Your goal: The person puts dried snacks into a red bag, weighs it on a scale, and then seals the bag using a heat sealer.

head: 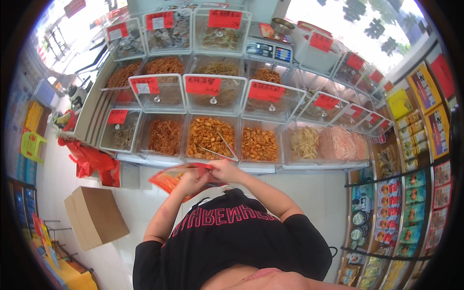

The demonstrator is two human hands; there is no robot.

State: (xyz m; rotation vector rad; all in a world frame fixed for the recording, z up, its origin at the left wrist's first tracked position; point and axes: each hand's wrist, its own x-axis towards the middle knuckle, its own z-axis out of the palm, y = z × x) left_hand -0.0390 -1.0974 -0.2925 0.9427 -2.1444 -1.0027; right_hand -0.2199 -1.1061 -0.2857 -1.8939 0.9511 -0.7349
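Note:
My left hand (pixel 192 180) and my right hand (pixel 223 171) both grip the top edge of a red and orange plastic bag (pixel 167 178) in front of my body. The bag hangs towards the left, and its lower part is partly hidden by my left forearm. Just beyond my hands, metal tongs (pixel 227 146) lie in an open clear bin of orange-brown dried snack pieces (pixel 211 134). A bin of similar pieces (pixel 260 143) stands to its right, and one of reddish dried strips (pixel 165 137) to its left.
Tiered clear bins with red labels fill the counter; a digital scale (pixel 269 50) with a metal bowl (pixel 282 27) sits behind. Red plastic bags (pixel 92 157) hang at the counter's left. A cardboard box (pixel 96 217) is on the floor at left. Shelves of packaged goods (pixel 387 210) line the right.

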